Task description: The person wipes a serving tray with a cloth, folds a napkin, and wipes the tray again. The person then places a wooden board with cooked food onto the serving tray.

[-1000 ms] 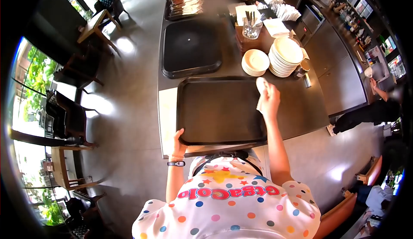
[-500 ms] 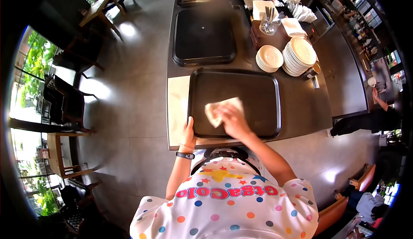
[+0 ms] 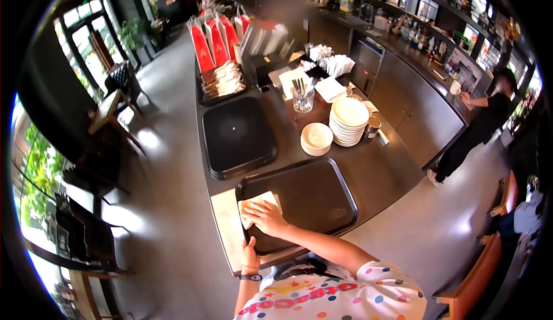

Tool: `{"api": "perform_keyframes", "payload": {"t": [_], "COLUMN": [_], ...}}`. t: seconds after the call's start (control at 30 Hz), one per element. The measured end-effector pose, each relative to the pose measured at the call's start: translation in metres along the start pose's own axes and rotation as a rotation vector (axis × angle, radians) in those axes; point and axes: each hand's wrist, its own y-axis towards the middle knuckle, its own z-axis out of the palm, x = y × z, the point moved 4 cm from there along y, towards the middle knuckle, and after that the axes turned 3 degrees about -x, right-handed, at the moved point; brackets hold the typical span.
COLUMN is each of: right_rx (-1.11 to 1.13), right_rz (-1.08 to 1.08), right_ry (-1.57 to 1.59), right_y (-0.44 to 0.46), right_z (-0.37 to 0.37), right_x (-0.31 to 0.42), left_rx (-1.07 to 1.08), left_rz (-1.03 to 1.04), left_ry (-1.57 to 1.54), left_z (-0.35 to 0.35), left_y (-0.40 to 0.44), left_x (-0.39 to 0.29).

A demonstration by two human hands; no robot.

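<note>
A black rectangular tray [image 3: 314, 190] lies near the front of the dark counter. My left hand [image 3: 250, 256] grips its near left edge, thumb up along the rim. Under my right hand [image 3: 266, 217] is a folded pale cloth [image 3: 262, 201], pressed onto the tray's left side near the rim. The fingers of that hand lie over the cloth, and part of it is hidden beneath them. Behind this tray sits a stack of black trays [image 3: 237, 138], with a small white spot on top.
Stacked white saucers [image 3: 316, 138] and taller stacked plates [image 3: 348, 118] stand beyond the tray, beside a glass of dark utensils [image 3: 303, 98]. Wrapped packets [image 3: 222, 82] and red-and-white bags [image 3: 214, 40] are farther back. A person in black [image 3: 478, 121] stands at the right counter.
My right hand has moved the cloth from the tray's middle to its left side. My left hand still holds the rim. The view has tilted up, showing more of the room.
</note>
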Motion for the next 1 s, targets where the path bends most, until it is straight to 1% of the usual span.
{"api": "perform_keyframes", "payload": {"t": [0.07, 0.13, 0.2, 0.27, 0.3, 0.33, 0.4, 0.43, 0.47, 0.53, 0.6, 0.67, 0.7, 0.73, 0.8, 0.87, 0.93, 1.0], "right_rx": [0.026, 0.028, 0.012, -0.098, -0.134, -0.169, -0.192, -0.175, -0.161, -0.100, -0.007, 0.077, 0.098, 0.119, 0.214, 0.228, 0.177, 0.087], "right_rz": [0.037, 0.090, 0.166, 0.172, 0.204, 0.233, 0.275, 0.244, 0.212, 0.251, 0.112, -0.051, -0.065, -0.080, -0.127, -0.165, -0.134, -0.096], "right_ry": [-0.065, -0.138, -0.240, -0.260, -0.285, -0.308, -0.298, -0.284, -0.272, -0.163, 0.031, 0.117, 0.186, 0.255, 0.314, 0.297, 0.237, 0.113], "right_y": [0.015, 0.020, 0.012, -0.015, -0.025, -0.035, -0.064, -0.073, -0.085, -0.119, -0.112, -0.116, -0.118, -0.118, -0.116, -0.123, -0.133, -0.142], "right_z": [0.012, 0.006, -0.014, -0.034, -0.063, -0.095, -0.125, -0.138, -0.145, -0.117, -0.128, -0.112, -0.105, -0.100, -0.093, -0.104, -0.128, -0.149], "right_x": [-0.023, -0.051, -0.088, -0.135, -0.139, -0.136, -0.136, -0.125, -0.115, -0.100, -0.051, -0.016, -0.007, -0.003, -0.017, -0.036, -0.062, -0.096], "left_rx": [-0.043, -0.091, -0.124, -0.173, -0.116, -0.126, -0.264, -0.276, -0.314, -0.350, -0.448, -0.500, -0.474, -0.436, -0.432, -0.486, -0.515, -0.539], "left_rz": [-0.016, 0.025, 0.061, 0.073, 0.117, 0.154, 0.255, 0.303, 0.356, 0.463, 0.555, 0.619, 0.636, 0.602, 0.593, 0.639, 0.691, 0.684], "left_ry": [0.004, -0.072, -0.102, -0.100, -0.081, -0.024, -0.004, 0.070, 0.096, 0.109, 0.238, 0.374, 0.375, 0.303, 0.301, 0.406, 0.505, 0.520], "left_z": [-0.009, -0.010, -0.007, -0.004, -0.006, -0.012, -0.009, -0.003, -0.004, -0.011, -0.016, -0.008, -0.005, 0.001, -0.003, -0.008, -0.013, -0.014], "left_y": [0.004, 0.007, 0.006, 0.003, 0.006, 0.010, 0.003, -0.005, -0.002, 0.008, 0.013, 0.005, 0.003, -0.002, 0.003, 0.008, 0.011, 0.012], "left_x": [0.006, 0.012, 0.010, 0.010, 0.013, 0.016, 0.017, 0.012, 0.014, 0.021, 0.021, 0.016, 0.014, 0.012, 0.013, 0.014, 0.016, 0.014]}}
